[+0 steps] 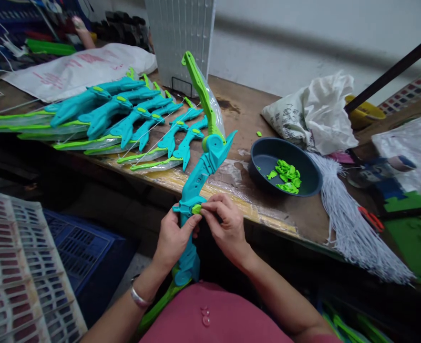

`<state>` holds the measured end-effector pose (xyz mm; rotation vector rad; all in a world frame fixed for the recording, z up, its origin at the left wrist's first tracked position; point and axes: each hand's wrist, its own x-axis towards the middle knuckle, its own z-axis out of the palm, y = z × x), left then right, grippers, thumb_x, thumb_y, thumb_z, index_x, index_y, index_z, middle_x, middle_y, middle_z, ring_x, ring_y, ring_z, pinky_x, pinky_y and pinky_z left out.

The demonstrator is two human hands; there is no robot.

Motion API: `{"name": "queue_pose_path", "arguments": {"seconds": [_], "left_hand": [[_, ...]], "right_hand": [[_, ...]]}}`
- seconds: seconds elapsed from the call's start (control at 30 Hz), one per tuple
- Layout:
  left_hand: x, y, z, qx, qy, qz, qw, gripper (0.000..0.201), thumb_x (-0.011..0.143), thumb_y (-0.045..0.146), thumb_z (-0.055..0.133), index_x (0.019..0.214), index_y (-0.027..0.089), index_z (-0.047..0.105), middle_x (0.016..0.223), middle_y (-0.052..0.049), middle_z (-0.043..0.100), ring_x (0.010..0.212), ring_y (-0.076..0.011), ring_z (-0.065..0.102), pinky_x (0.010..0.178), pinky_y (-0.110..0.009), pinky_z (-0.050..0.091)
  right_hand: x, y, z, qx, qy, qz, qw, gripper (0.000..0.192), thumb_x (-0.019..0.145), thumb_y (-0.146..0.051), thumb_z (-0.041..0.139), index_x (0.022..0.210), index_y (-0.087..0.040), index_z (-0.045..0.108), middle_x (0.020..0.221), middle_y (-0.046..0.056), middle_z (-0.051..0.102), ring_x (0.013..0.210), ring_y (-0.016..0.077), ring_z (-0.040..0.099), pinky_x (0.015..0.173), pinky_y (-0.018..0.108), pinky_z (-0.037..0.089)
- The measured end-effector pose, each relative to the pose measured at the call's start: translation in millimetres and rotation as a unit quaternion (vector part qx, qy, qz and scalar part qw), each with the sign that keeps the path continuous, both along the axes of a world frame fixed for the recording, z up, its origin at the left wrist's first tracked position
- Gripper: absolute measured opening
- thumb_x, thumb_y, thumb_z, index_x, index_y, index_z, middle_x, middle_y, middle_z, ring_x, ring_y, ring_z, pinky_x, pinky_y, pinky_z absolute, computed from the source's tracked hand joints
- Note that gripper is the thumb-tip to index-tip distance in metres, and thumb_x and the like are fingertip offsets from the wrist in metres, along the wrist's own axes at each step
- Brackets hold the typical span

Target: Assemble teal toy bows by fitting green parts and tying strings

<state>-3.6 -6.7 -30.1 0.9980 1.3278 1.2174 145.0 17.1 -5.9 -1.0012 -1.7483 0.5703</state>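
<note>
Near the table's near edge, the left hand [172, 238] grips the teal toy bow [196, 186] at its handle; right hand [226, 226] fingers pinch a small green clip [196, 208]. The bow looks light, stiff plastic, best held mid-handle.

A worn wooden workbench [274, 209] stands against a pale, blurred wall [303, 33], perhaps plastered.
</note>
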Motion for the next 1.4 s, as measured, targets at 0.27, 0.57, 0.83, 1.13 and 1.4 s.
{"name": "queue_pose_path", "arguments": {"seconds": [0.27,0.57,0.83,1.13,1.4], "left_hand": [[-8,-7,5.8,0.044,0.04,-0.033,0.998,0.03,0.085,0.045,0.072,0.092,0.018,0.062,0.062,0.002,0.066,0.049,-0.0174,0.062,0.049,-0.027,0.052],[-13,-7,-14.6,0.136,0.141,-0.009,0.981,0.024,0.088,0.039,0.067,0.075,0.019,0.066,0.06,0.002,0.065,0.054,-0.0166,0.061,0.057,-0.027,0.048],[-9,-4,-13.4,0.061,0.056,-0.069,0.994,0.03,0.091,0.047,0.065,0.087,0.017,0.067,0.069,-0.001,0.067,0.06,-0.0179,0.062,0.059,-0.028,0.049],[-6,-9,-25.2,0.09,0.009,-0.023,0.996,0.023,0.089,0.041,0.07,0.091,0.018,0.071,0.069,0.0,0.067,0.066,-0.0194,0.064,0.065,-0.029,0.05],[-7,8,-26.0,0.082,0.034,-0.06,0.994,0.034,0.091,0.044,0.065,0.069,0.018,0.068,0.06,0.0,0.063,0.055,-0.0169,0.057,0.056,-0.028,0.045]], "right_hand": [[21,20,-4.9,-0.25,0.016,0.183,0.951,0.03,0.092,-0.045,0.067,0.104,-0.018,0.062,0.093,0.003,0.063,0.083,0.0174,0.06,0.074,0.029,0.048],[15,20,-12.7,-0.187,-0.061,0.133,0.971,0.029,0.088,-0.045,0.072,0.091,-0.018,0.06,0.083,-0.001,0.059,0.073,0.0137,0.052,0.07,0.026,0.043],[25,14,-10.3,-0.17,-0.054,0.107,0.978,0.037,0.091,-0.054,0.068,0.091,-0.017,0.062,0.081,0.0,0.058,0.073,0.0144,0.053,0.068,0.026,0.04],[22,3,-11.0,-0.191,-0.049,0.098,0.975,0.035,0.091,-0.052,0.067,0.089,-0.018,0.06,0.08,0.001,0.06,0.072,0.0146,0.054,0.067,0.027,0.042],[13,3,-31.1,-0.069,-0.13,0.027,0.989,0.038,0.1,-0.055,0.051,0.092,-0.018,0.057,0.083,0.006,0.06,0.075,0.0188,0.056,0.069,0.031,0.044]]}}
